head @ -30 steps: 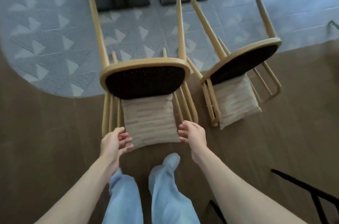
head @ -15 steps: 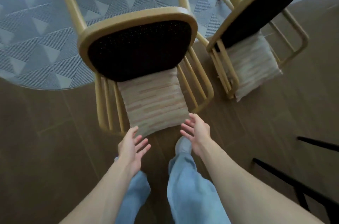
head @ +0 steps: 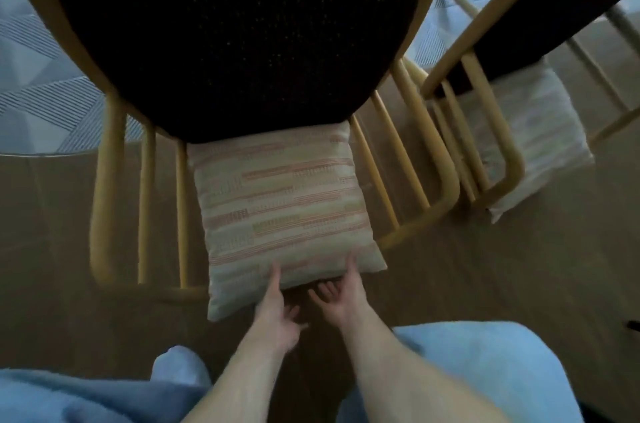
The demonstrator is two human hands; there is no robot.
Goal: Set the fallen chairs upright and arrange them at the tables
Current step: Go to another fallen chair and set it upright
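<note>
Two chairs (head: 242, 24); two cushions (head: 287, 208); two hands (head: 277, 312).

This looks like a home dining or living room: yellow wooden chairs with dark woven seats (head: 239, 35) and striped beige cushions (head: 287, 211) lie on a brown wood-plank floor (head: 519, 267), with a grey triangle-patterned rug (head: 41, 104) at the frame's left edge.

The scene is dim and flat, with a cool bluish cast. The brightest patches are the pale rug (head: 45, 90) at far left and top right, so the light seems to come from beyond the chairs. The near chair (head: 239, 35) has a dark underside that swallows detail into grainy black. A soft shadow lies on the floor (head: 519, 267) under the cushion (head: 287, 201). Motion blur smears the spindles, both hands and the second chair (head: 485, 52). Wide-angle distortion bows the frame edges.
</note>
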